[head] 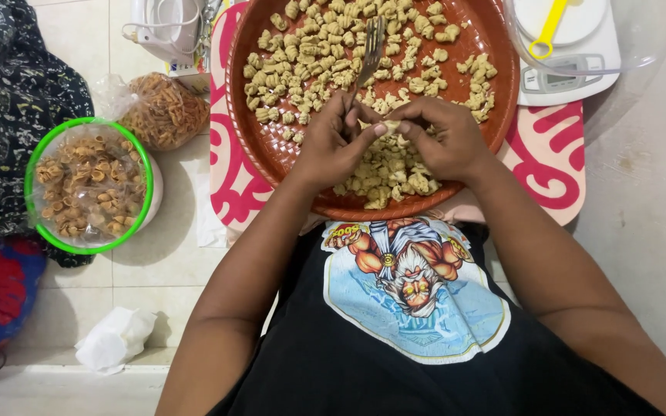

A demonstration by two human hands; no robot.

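Observation:
A wide round reddish-brown woven tray (271,158) lies in front of me, strewn with several small pale ridged dough curls (310,54). My left hand (331,142) grips the handle of a metal fork (371,48) whose tines point away over the tray. My right hand (445,139) pinches a small piece of pale dough (391,125) against the fork's lower end, fingertips of both hands meeting there. A heap of dough pieces (391,173) lies under my hands.
A green-rimmed bowl (40,158) of browned curls under clear plastic stands at left, beside a clear bag of fried snacks (165,112). A white kitchen scale (572,65) with a yellow scoop (547,31) sits at top right. A pink-and-white mat (556,162) underlies the tray; crumpled white cloth (116,337) lies on the floor tiles.

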